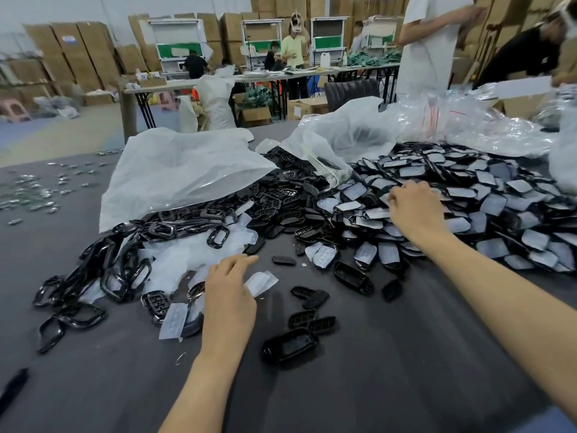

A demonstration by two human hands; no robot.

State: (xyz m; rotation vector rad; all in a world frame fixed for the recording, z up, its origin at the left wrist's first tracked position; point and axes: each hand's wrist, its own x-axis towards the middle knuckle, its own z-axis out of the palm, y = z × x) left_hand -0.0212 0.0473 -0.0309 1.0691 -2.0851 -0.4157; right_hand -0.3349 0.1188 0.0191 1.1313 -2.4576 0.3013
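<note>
My left hand hovers palm down, fingers straight and relaxed, over loose white film pieces and glossy black frame rings on the dark table. My right hand reaches into a big heap of black shell halves covered with white film; its fingertips are buried in the heap, so any grip is hidden. A bare black shell lies between my forearms. Black button pads are piled in the middle.
A white sack and crumpled clear bags lie behind the piles. Small metal parts are scattered at the far left. A person in white stands at the table's far right; others work at benches behind.
</note>
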